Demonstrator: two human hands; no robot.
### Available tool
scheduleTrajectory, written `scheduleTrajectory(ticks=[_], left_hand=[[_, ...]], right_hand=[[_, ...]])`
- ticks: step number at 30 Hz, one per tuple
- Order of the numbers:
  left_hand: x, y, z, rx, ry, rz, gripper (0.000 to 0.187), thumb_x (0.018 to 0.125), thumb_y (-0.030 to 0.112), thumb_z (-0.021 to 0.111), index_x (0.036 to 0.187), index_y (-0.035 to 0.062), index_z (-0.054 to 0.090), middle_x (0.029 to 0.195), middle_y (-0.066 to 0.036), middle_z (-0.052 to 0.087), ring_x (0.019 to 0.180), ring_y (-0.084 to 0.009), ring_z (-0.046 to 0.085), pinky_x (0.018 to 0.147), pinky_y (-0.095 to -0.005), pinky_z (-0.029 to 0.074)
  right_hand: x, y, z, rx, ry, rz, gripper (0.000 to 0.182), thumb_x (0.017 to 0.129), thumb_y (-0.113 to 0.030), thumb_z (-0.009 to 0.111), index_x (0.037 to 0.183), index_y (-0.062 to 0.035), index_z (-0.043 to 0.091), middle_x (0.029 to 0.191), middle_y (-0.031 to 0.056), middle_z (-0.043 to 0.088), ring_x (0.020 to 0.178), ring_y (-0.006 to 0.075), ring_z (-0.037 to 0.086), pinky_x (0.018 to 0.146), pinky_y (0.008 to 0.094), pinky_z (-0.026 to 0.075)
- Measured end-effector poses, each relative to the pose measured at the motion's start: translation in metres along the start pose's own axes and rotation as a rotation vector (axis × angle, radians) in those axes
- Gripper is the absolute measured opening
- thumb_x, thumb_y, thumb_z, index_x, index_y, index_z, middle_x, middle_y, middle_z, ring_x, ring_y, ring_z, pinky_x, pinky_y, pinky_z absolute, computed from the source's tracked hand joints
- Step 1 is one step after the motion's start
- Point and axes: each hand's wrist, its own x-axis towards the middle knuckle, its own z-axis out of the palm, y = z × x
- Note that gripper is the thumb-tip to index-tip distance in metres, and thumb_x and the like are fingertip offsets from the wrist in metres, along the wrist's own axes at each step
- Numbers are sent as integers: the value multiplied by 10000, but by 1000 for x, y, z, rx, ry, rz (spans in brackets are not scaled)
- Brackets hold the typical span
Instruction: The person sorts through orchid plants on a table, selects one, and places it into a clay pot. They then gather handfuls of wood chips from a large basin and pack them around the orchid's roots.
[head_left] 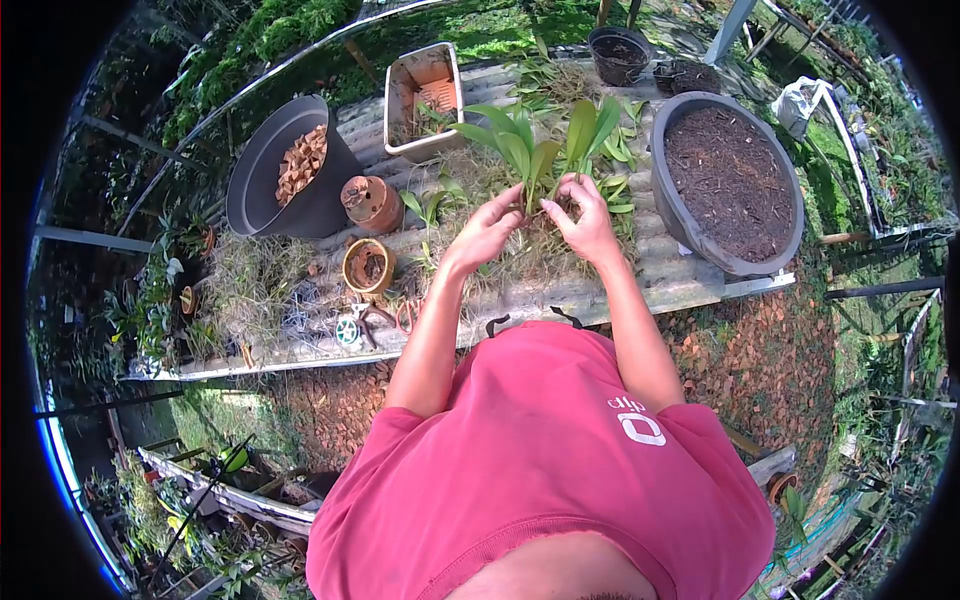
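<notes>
**Leafy plants, upright between two hands**

The leafy plants [518, 150] bear broad, pointed leaves, mid-green to yellow-green, spreading in two adjacent fans. Their narrowed bases meet the fingers of the left hand [490, 228] and right hand [586, 222], above the littered worktop [685, 290]; the lowest parts are partly hidden.

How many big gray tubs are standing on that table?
2. One tub is at the left, holding orange-brown chips; the other tub is at the right, filled with dark soil.

Both hands [528, 215] hold a leafy green plant [520, 145] above the corrugated table [640, 272]
</notes>
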Motion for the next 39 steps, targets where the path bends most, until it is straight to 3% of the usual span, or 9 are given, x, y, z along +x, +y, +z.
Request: scheduleTrajectory(ticks=[7,11,14,19,23,30,35,38,39], left_hand=[[-5,-13,26,294,129,76,734,978,204,623,1532,17,180,1531,-237,374,1420,-301,404,1123,-395,411],[-2,-37,19,137,159,174,639,988,141,579,1503,-2,230,1497,-231,409,1403,-289,429,1143,-405,381],[-4,-37,9,113,191,222,563,991,106,551,1464,-11,268,1474,-212,433,1396,-283,438,1145,-406,376],[-12,-29,2,-84,155,193,501,966,26,487,1439,21,323,1424,-156,484,1322,-241,501,1141,-368,375],[-20,-23,-7,-53,96,195,499,1007,64,449,1501,25,387,1415,-101,516,1308,-215,507,1146,-354,359],[-20,-44,-4,-400,67,167,411,1076,170,423,1455,15,458,1406,-117,525,1268,-209,540,1118,-366,400],[-18,-55,2,-309,67,215,426,1094,231,417,1490,76,438,1389,-108,530,1247,-203,558,1070,-365,454],[-23,-53,10,-672,-2,16,448,1112,263,406,1511,59,404,1389,-90,573,1243,-189,568,1073,-363,444],[-20,-58,12,-687,-55,75,470,1118,308,411,1530,85,374,1395,-87,571,1249,-185,563,1048,-355,461]], right_hand=[[-9,2,23,-45,-10,-35,402,879,-110,771,1178,-9,521,1155,151,556,1094,285,584,958,380,474],[-16,4,41,158,-12,19,791,921,-27,701,1496,-4,158,1412,211,414,1319,287,450,1127,429,367],[-19,-15,48,386,-56,130,832,939,-45,683,1536,7,104,1445,229,401,1357,292,435,1148,422,350],[-23,-18,59,301,-230,177,693,1007,-66,577,1567,35,182,1424,184,498,1310,240,517,1138,377,385],[-29,-34,85,514,-5,153,412,1003,-75,572,1400,-1,489,1310,133,619,1195,227,603,1076,381,433],[-37,-61,105,777,156,217,304,1034,-66,495,1321,17,550,1240,115,654,1145,202,613,1029,378,463],[-47,-80,98,465,208,151,229,1046,-111,492,1234,-1,562,1242,131,609,1147,237,580,998,359,429],[-69,-57,98,342,185,260,303,1075,-123,489,1355,-8,473,1322,81,521,1188,143,490,1058,305,382],[-71,-54,100,319,235,217,282,1046,-103,489,1305,7,509,1167,102,542,1087,216,555,985,336,427]])
